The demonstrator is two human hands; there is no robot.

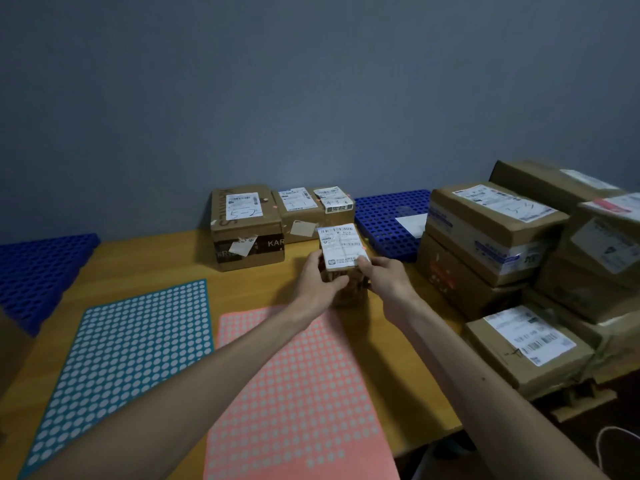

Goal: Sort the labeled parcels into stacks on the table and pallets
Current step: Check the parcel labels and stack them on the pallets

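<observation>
Two hands worked at one small parcel (341, 247), near the middle of the wooden worktop (156, 258) and just in front of the back row of boxes. The left hand (320, 282) gripped its left side and the right hand (388, 282) its right side. The fingers (337, 279) of both were curled closed around the cardboard, just below the white label that faced up. Whether the parcel's base touched the worktop could not be told.

Three more labelled parcels sat in a row against the grey-blue wall (311, 98): a large box (247, 230) with dark printed tape, a medium box (298, 213) touching its right side, and a smaller box (334, 202) at the right end.

To the right of the worktop stood a pile of at least six brown parcels (495, 230), stacked in layers, most with white shipping labels. The nearest of these (526, 344) lay low at the front.

There were two blue perforated pallets. One (41, 271) was at the far left. The other (388, 216) was at the back right, between the row of three and the pile, with a white sheet of paper (412, 225) lying on it.

Two dotted sheets lay flat on the near part of the worktop, a teal one (121, 358) on the left and a pink one (294, 393) beside it. Both forearms reached over the pink sheet and hid part of it.

A white cable (609, 441) looped in the lower right corner, off the worktop.
</observation>
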